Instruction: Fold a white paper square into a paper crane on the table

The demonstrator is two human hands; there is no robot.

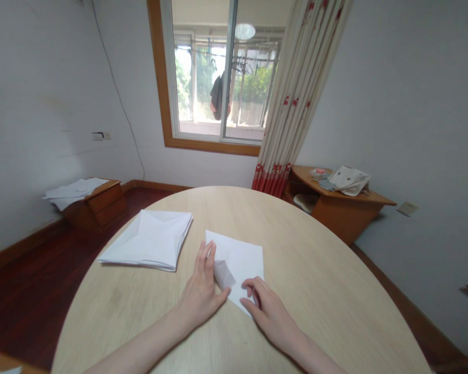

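Observation:
A white sheet of paper (pixel 244 254) lies on the round wooden table in front of me, with a folded flap (pixel 223 274) raised along its left side. My left hand (pixel 205 283) rests at that left edge, fingers stretched along the paper and thumb out to the right by the flap. On the lower right part of the sheet is my right hand (pixel 265 306), its fingers curled and the thumb apart from the index finger. Nothing shows between the right thumb and index finger; the other fingertips are partly hidden.
A stack of folded white paper (pixel 152 236) sits on the round table (pixel 315 275) to the left. Beyond it stands a low wooden cabinet (pixel 109 205) with papers on top. A wooden desk (pixel 339 208) holding a cloth bag (pixel 349 180) is at the right, near the curtain (pixel 286 104).

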